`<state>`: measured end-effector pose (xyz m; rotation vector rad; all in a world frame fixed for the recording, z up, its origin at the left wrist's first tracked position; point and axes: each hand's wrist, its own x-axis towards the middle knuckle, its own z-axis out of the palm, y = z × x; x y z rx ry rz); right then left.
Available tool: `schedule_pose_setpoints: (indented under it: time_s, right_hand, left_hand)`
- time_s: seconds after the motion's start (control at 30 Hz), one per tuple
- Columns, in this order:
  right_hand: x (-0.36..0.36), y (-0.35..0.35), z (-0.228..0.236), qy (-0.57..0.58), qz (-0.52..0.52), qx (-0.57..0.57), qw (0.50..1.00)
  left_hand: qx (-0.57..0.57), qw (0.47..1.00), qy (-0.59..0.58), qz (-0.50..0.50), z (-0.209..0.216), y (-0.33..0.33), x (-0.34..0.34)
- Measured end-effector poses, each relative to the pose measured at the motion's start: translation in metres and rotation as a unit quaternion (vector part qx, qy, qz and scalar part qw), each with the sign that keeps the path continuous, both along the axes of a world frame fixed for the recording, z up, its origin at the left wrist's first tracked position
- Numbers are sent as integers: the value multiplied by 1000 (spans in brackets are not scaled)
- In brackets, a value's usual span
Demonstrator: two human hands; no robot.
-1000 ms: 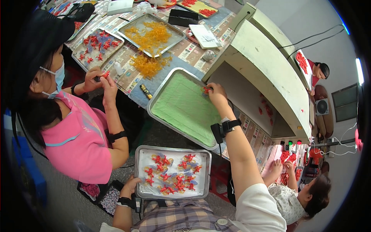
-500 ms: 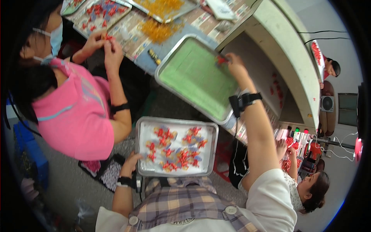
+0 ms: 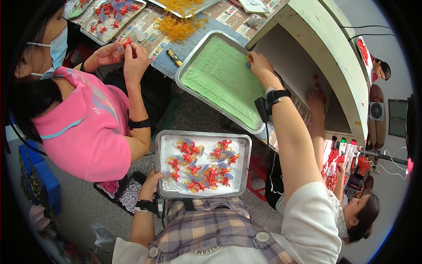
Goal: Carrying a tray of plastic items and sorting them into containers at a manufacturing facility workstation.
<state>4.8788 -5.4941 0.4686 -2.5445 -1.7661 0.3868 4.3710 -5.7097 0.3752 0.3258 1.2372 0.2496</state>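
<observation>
Red and orange bits show between the fingers (image 3: 251,60) of the right hand (image 3: 260,65), pinched shut on a small piece at the far edge of the green-lined tray (image 3: 220,79), which overhangs the bench (image 3: 184,50). The left hand (image 3: 150,182) grips the near corner of the steel tray (image 3: 163,152), fingers curled under, seemingly to steady it on the lap; red star-shaped pieces (image 3: 206,169) lie across its white liner. A neighbour in pink (image 3: 83,127) works a similar red piece.

Printed paper sheets (image 3: 154,42) with coloured picture panels cover the tabletop; a flat white packet (image 3: 255,5) lies at its far edge
</observation>
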Motion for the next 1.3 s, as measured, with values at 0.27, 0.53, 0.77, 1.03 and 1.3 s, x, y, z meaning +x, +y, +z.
schedule_pose_setpoints:
  time_s: [0.27, 0.53, 0.77, 1.03, 1.3]
  right_hand:
    - [-4, -53, 6, 65, -16, 153, 986]
    - [-137, -230, 54, 390, 4, 19, 921]
    - [-199, -296, 20, 420, 74, -42, 903]
    - [-236, -337, 15, 340, 180, 11, 923]
    - [-318, -336, 36, 339, 366, 31, 866]
  left_hand:
    - [-1, 1000, -16, -14, -3, 3, 9]
    - [11, 1000, 17, -7, -25, -16, -4]
    - [36, 998, 15, 47, -9, -67, -12]
    - [51, 988, -44, 138, -1, -174, -59]
    - [72, 935, -47, 344, 23, -273, -135]
